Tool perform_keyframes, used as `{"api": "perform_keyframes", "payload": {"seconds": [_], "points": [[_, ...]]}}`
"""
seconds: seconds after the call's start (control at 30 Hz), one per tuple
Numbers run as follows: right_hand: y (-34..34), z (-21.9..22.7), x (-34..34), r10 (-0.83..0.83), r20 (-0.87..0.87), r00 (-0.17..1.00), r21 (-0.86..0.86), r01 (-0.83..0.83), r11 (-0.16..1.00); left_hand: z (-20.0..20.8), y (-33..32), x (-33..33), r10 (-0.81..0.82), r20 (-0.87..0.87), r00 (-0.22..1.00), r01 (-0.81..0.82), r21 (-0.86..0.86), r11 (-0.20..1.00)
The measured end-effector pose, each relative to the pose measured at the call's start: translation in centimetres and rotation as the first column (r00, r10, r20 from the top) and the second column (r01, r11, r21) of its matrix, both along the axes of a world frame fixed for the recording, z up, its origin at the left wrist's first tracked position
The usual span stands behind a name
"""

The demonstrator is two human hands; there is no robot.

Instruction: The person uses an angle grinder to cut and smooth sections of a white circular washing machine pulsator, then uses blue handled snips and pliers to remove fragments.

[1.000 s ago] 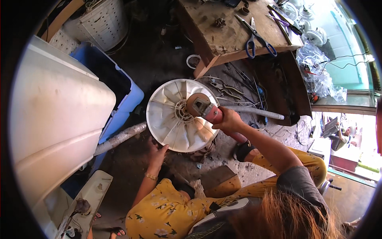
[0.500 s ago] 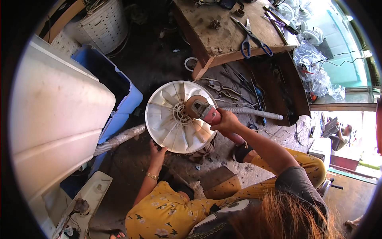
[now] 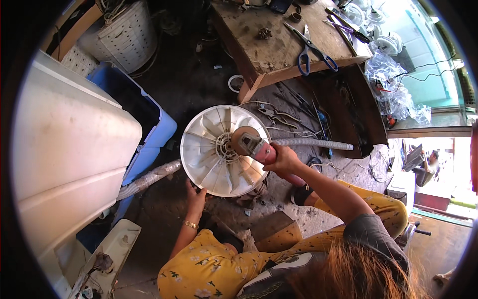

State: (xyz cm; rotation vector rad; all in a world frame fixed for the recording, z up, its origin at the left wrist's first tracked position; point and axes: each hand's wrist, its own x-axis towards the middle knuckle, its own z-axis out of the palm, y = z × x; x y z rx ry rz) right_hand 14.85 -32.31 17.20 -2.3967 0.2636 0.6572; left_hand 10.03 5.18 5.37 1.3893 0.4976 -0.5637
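A white round ribbed plastic disc (image 3: 204, 172), which looks like a washing machine pulsator, is held above the floor in front of me. Its near left rim is gripped by my left hand (image 3: 195, 197), thumb on the edge and the other fingers partly hidden. My right hand (image 3: 285, 160) is wrapped round a red angle grinder (image 3: 265, 153). The grinder's brown round disc (image 3: 244, 137) is over the right side of the ribbed hub (image 3: 225, 148). Whether it touches the plastic or spins, I cannot tell.
A wooden table (image 3: 244, 45) bears scissors (image 3: 309, 52). Pliers (image 3: 274, 112), a grey hose (image 3: 318, 143) and cables lie on the floor on the right. Left are a blue bin (image 3: 162, 119) and a large white casing (image 3: 74, 134). Another person (image 3: 429, 167) is far right.
The white disc has shifted slightly down and left, with my left hand still on its rim. The grinder stays near the hub, its body slightly lower.
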Motion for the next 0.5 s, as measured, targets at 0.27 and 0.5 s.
{"api": "perform_keyframes", "payload": {"seconds": [0.27, 0.5], "points": [[-1.3, -1.5, 1.0, -0.073, 0.049, 0.996, 0.069, 0.069, 0.995, -0.1, -0.5, 0.0, -0.003, -0.015, 1.000, 0.002, -0.022, 1.000], [-1.3, 0.0, 1.8, -0.064, 0.036, 0.997, 0.010, 0.064, 0.998, -2.1, 1.3, -0.8, -0.037, 0.071, 0.997, 0.028, 0.113, 0.993]]}}
